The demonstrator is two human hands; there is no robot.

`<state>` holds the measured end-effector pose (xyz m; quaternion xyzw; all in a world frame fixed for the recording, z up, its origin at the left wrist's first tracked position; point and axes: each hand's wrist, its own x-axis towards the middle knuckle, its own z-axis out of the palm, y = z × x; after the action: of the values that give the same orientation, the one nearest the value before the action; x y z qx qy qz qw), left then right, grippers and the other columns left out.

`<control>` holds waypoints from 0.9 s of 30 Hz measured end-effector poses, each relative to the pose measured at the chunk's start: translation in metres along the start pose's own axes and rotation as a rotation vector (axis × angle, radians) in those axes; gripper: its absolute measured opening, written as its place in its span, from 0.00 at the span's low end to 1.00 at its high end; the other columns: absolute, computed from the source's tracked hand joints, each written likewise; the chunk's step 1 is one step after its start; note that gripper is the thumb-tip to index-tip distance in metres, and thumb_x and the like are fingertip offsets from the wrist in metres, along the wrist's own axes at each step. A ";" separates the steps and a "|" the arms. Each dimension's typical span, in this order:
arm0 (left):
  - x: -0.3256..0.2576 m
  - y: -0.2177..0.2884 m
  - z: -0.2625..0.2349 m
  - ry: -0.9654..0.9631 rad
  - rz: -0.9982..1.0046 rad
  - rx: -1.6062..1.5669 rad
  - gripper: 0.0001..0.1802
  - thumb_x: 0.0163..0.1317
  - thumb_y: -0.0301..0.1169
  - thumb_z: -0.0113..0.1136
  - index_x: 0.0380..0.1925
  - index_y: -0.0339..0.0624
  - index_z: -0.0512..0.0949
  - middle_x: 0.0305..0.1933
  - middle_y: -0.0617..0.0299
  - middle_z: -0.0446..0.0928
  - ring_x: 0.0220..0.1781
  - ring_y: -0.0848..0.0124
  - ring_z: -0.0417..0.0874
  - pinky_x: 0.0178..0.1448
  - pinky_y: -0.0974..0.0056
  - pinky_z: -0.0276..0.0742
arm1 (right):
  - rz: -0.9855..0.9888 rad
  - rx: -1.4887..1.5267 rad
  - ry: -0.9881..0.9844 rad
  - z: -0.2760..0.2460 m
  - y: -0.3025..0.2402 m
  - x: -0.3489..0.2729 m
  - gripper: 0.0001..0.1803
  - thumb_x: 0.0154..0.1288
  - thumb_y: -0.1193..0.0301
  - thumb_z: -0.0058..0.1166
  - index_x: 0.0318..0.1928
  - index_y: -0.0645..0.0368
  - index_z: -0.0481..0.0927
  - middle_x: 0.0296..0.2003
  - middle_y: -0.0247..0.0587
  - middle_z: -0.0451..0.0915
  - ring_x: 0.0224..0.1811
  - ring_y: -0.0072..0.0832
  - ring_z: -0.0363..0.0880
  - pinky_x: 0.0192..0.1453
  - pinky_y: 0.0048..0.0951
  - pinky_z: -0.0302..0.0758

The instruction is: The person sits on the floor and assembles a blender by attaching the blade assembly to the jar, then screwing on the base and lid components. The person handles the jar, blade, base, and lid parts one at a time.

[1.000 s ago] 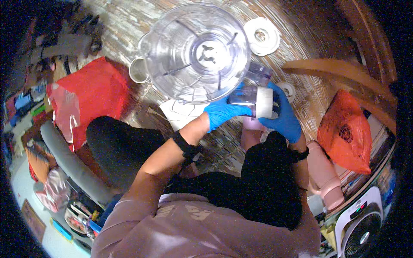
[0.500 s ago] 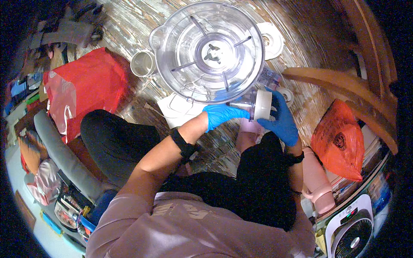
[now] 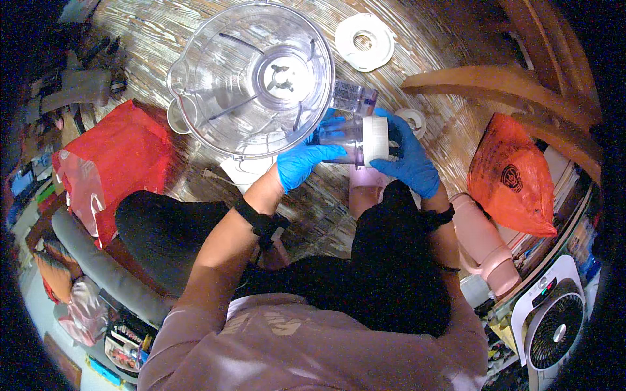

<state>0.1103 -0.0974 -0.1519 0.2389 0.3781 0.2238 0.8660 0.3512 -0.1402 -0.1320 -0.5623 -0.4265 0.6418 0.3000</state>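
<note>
Head view, only view logged. I had both hands in blue gloves, raised over the lap. The left hand (image 3: 305, 163) was closed around the clear body of a small blender cup (image 3: 352, 133) held sideways; its fingers wrapped the near side. The right hand (image 3: 409, 163) was curled around the white screw base (image 3: 375, 139) on the cup's right end, thumb over the top. Neither hand was open. The cup sat between the two gloves, in the air, just right of the large clear blender jar (image 3: 251, 78), which stood on the wooden table (image 3: 163, 26) with its blade hub facing up.

Farther right on the table lay a white round lid (image 3: 364, 41). A red plastic bag (image 3: 117, 163) sat at the left, an orange bag (image 3: 512, 176) at the right, and a small white fan (image 3: 551, 329) at the near right.

Risk, as I judged it: gloves on smooth plastic give poor grip, so a hard twist could let the cup slip and fall to the lap or knock the big jar. Whether the base was fully threaded, I could not tell.
</note>
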 end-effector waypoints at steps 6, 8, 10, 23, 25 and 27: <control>0.003 -0.008 -0.011 -0.097 -0.024 -0.305 0.33 0.61 0.20 0.58 0.68 0.37 0.61 0.68 0.52 0.67 0.65 0.61 0.73 0.67 0.57 0.71 | 0.004 -0.009 -0.021 0.001 -0.004 -0.003 0.52 0.48 0.68 0.72 0.73 0.51 0.57 0.64 0.40 0.68 0.65 0.33 0.67 0.69 0.39 0.65; 0.004 -0.009 -0.011 -0.104 -0.045 -0.307 0.33 0.62 0.21 0.58 0.68 0.36 0.61 0.68 0.52 0.68 0.65 0.62 0.73 0.68 0.57 0.70 | -0.059 -0.039 -0.022 0.001 -0.005 -0.003 0.52 0.48 0.68 0.73 0.73 0.51 0.56 0.64 0.40 0.68 0.65 0.32 0.67 0.69 0.39 0.64; 0.003 -0.007 -0.011 -0.095 -0.052 -0.299 0.32 0.63 0.22 0.58 0.68 0.36 0.61 0.66 0.52 0.69 0.64 0.62 0.74 0.68 0.56 0.70 | -0.035 -0.021 -0.025 0.002 -0.006 -0.002 0.54 0.47 0.67 0.74 0.73 0.52 0.56 0.65 0.39 0.66 0.66 0.32 0.66 0.70 0.39 0.64; -0.008 0.020 0.019 -0.118 0.485 0.669 0.45 0.49 0.23 0.73 0.67 0.40 0.61 0.71 0.52 0.62 0.73 0.61 0.62 0.75 0.58 0.56 | 0.361 0.499 -0.020 -0.003 0.027 -0.005 0.27 0.70 0.55 0.52 0.62 0.58 0.70 0.52 0.41 0.79 0.50 0.30 0.80 0.54 0.32 0.79; -0.012 0.023 0.024 -0.101 0.477 0.724 0.38 0.56 0.26 0.69 0.66 0.41 0.63 0.72 0.54 0.61 0.73 0.63 0.61 0.74 0.59 0.58 | 0.457 0.741 -0.014 -0.004 0.034 -0.008 0.25 0.71 0.57 0.50 0.62 0.58 0.71 0.53 0.40 0.79 0.50 0.30 0.80 0.54 0.32 0.79; -0.012 0.025 0.025 0.137 0.223 0.358 0.37 0.58 0.30 0.68 0.66 0.41 0.61 0.68 0.56 0.65 0.69 0.63 0.65 0.72 0.59 0.62 | 0.382 0.697 -0.015 -0.004 0.037 -0.010 0.25 0.71 0.57 0.51 0.62 0.58 0.71 0.53 0.40 0.79 0.50 0.30 0.80 0.54 0.32 0.79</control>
<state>0.1167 -0.0907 -0.1163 0.4137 0.4409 0.2633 0.7517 0.3606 -0.1644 -0.1597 -0.4913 -0.0733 0.7964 0.3451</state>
